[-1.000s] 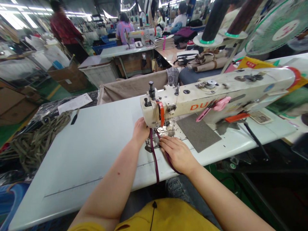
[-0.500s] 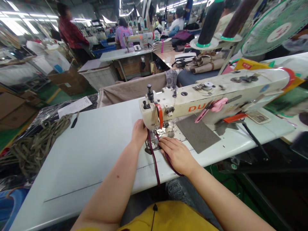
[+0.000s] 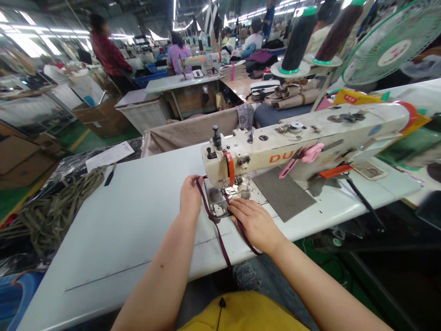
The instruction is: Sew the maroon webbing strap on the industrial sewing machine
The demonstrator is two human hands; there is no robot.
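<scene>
At the far left, a blue plastic bin (image 3: pixel 20 294) sits below the table, and above it lies a tangled heap of olive-grey fabric straps (image 3: pixel 58 207). Next comes a white printed paper sheet (image 3: pixel 109 155), on shiny black plastic behind the heap, then a short black object (image 3: pixel 110 175) (too small to name) on the smooth white tabletop (image 3: pixel 148 197).

The left hand (image 3: pixel 191 197) is just left of the machine's head, pinching a narrow maroon fabric strip (image 3: pixel 223 243) between thumb and fingertips. From that pinch one length slants down across the corner of the worn metal needle plate (image 3: pixel 218 202) to the table's front edge; another length runs from the presser foot beneath the right hand (image 3: pixel 253 220). That hand lies flat, fingers close together and pressing on the strip; its thumb is hidden, so I cannot tell whether it also grips from below. The strip shows again under the palm and curves near the front edge.

Over both hands stretches the cream-white sewing machine (image 3: pixel 262 154) with orange lettering. Farther right are a grey rectangular mat (image 3: pixel 284 193), flat beside the needle area, and a pink-handled tool (image 3: pixel 312 153) against the machine's arm.
</scene>
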